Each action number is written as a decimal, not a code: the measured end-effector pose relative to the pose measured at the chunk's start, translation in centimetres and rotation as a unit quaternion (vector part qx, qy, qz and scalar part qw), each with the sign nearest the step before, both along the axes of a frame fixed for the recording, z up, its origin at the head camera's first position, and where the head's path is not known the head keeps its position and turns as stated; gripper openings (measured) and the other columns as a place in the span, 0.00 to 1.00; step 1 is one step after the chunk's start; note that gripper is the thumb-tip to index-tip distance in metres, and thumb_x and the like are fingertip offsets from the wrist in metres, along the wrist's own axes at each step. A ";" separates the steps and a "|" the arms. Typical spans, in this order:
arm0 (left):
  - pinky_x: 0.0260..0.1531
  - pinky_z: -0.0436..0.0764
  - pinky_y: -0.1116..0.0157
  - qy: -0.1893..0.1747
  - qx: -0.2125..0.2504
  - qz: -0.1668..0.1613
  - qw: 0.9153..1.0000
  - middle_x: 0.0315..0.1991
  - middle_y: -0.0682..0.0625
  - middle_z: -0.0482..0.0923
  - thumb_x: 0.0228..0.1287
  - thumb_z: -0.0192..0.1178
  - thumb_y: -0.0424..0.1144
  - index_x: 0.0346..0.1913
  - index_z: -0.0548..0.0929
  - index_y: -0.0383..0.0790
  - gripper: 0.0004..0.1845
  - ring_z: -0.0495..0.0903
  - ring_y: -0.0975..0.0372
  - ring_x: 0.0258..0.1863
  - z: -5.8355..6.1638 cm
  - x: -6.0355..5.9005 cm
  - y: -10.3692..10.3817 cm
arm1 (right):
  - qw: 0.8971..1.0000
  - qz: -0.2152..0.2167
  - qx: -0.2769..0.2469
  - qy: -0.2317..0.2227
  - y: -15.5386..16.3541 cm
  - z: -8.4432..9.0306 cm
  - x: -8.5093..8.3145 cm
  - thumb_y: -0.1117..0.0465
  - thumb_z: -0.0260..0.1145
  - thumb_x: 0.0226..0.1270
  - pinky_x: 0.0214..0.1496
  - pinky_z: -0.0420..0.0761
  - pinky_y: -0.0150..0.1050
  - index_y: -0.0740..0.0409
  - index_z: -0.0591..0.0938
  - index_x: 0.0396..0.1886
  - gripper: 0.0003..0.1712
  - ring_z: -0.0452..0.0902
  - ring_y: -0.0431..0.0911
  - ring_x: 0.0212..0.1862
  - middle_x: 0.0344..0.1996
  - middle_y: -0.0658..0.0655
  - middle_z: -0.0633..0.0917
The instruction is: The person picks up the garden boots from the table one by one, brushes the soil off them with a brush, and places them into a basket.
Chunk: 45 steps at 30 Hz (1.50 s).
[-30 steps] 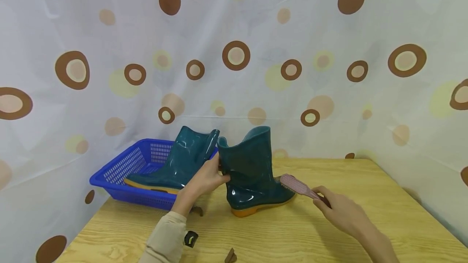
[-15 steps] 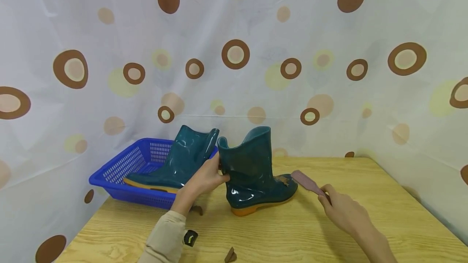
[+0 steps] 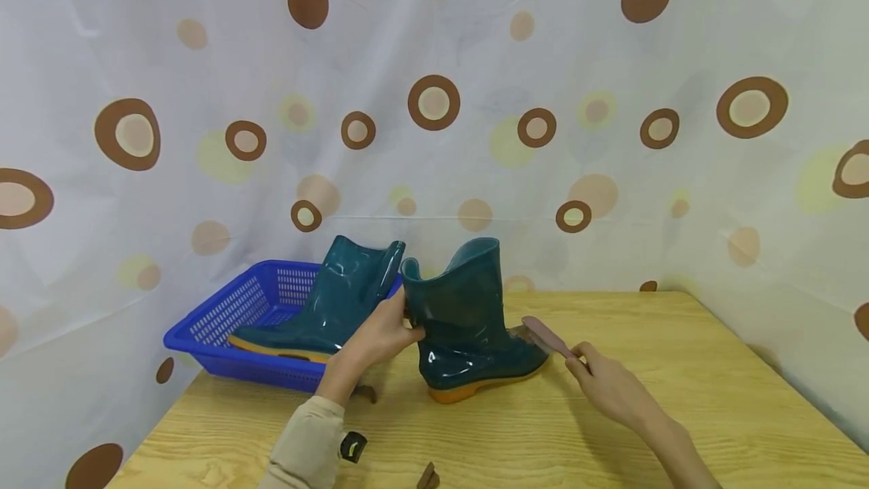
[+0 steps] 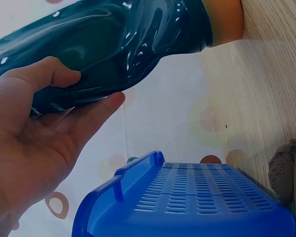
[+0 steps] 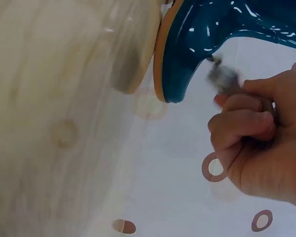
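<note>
Boot held on table; 1 in basket.

A rain boot stands upright on the table, toe to the right. The left hand grips its shaft from the left; the right hand, to its right, holds a brush against the toe. Behind and left, a basket sits on the table with a second rain boot lying in it. A curtain hangs behind.

Second boot lying in blue basket; spotted curtain behind.
</note>
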<state>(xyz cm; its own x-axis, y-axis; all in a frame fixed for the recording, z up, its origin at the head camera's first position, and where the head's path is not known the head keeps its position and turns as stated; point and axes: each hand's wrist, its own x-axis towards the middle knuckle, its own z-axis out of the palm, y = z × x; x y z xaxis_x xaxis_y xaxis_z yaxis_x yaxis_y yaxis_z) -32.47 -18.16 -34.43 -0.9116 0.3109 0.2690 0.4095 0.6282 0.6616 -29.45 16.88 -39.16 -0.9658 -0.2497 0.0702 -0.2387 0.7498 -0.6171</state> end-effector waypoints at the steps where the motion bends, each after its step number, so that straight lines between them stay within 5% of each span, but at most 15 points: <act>1: 0.57 0.80 0.48 0.000 0.000 0.000 1.000 0.55 0.44 0.81 0.62 0.63 0.30 0.60 0.67 0.45 0.26 0.80 0.53 0.50 0.0 0.0 0.0 | 1.000 0.005 0.001 0.002 -0.1 0.1 0.0 0.51 0.47 0.81 0.20 0.61 0.34 0.67 0.71 0.62 0.25 0.57 0.41 0.18 0.18 0.52 0.69; 9: 0.57 0.80 0.48 0.007 0.005 -0.005 1.000 0.54 0.44 0.81 0.61 0.63 0.31 0.59 0.68 0.44 0.25 0.80 0.53 0.50 -0.1 -0.1 0.0 | 0.998 -0.011 0.022 0.055 -0.4 1.5 0.2 0.51 0.48 0.81 0.19 0.61 0.33 0.66 0.71 0.63 0.25 0.58 0.41 0.17 0.19 0.51 0.71; 16: 0.56 0.80 0.48 0.005 0.008 -0.009 1.000 0.53 0.44 0.81 0.62 0.63 0.30 0.58 0.68 0.44 0.24 0.80 0.53 0.50 0.0 0.0 0.2 | 0.997 -0.010 0.062 0.047 -0.1 1.5 -1.6 0.55 0.49 0.80 0.21 0.63 0.36 0.69 0.73 0.59 0.22 0.63 0.43 0.18 0.19 0.53 0.73; 21: 0.57 0.80 0.49 0.004 0.006 -0.013 1.000 0.53 0.45 0.81 0.62 0.63 0.31 0.59 0.68 0.45 0.24 0.80 0.54 0.50 -0.3 -0.1 0.2 | 0.997 0.034 0.069 0.024 -0.4 1.6 -2.7 0.55 0.52 0.79 0.33 0.77 0.43 0.67 0.76 0.57 0.21 0.79 0.46 0.33 0.37 0.59 0.85; 29: 0.56 0.80 0.49 0.011 0.007 -0.009 1.000 0.53 0.44 0.81 0.61 0.63 0.30 0.58 0.68 0.43 0.24 0.80 0.54 0.49 0.2 -0.1 0.0 | 0.995 0.085 -0.019 -0.043 0.5 3.0 -2.6 0.50 0.52 0.79 0.22 0.70 0.42 0.69 0.72 0.65 0.29 0.80 0.56 0.39 0.57 0.76 0.77; 32: 0.56 0.81 0.50 0.016 0.011 -0.020 1.000 0.52 0.45 0.81 0.61 0.63 0.29 0.57 0.69 0.43 0.23 0.80 0.54 0.50 0.2 -0.2 0.0 | 0.996 0.083 -0.014 -0.036 0.9 3.2 -2.5 0.49 0.52 0.79 0.20 0.70 0.41 0.69 0.72 0.66 0.29 0.78 0.51 0.31 0.54 0.74 0.79; 37: 0.56 0.81 0.50 0.019 0.021 -0.030 0.999 0.53 0.45 0.80 0.62 0.62 0.27 0.57 0.69 0.43 0.23 0.80 0.54 0.51 -0.1 -0.1 0.0 | 0.998 0.053 -0.010 -0.014 1.0 3.3 -2.5 0.49 0.52 0.79 0.17 0.67 0.39 0.67 0.73 0.65 0.29 0.59 0.42 0.15 0.33 0.59 0.80; 40: 0.56 0.81 0.49 0.020 0.023 -0.031 0.999 0.55 0.44 0.80 0.62 0.61 0.27 0.57 0.68 0.44 0.23 0.80 0.53 0.52 -0.1 -0.2 0.0 | 0.999 0.048 -0.006 -0.001 1.0 3.2 -2.5 0.48 0.51 0.79 0.22 0.68 0.40 0.68 0.73 0.65 0.29 0.63 0.44 0.19 0.28 0.55 0.77; 45: 0.56 0.81 0.48 0.028 0.031 -0.028 0.999 0.55 0.42 0.81 0.63 0.60 0.26 0.56 0.69 0.43 0.21 0.81 0.52 0.53 -0.1 -0.3 -0.1 | 0.997 0.073 0.007 0.015 0.5 3.4 -2.7 0.48 0.53 0.78 0.32 0.73 0.41 0.66 0.75 0.63 0.28 0.73 0.46 0.30 0.37 0.56 0.82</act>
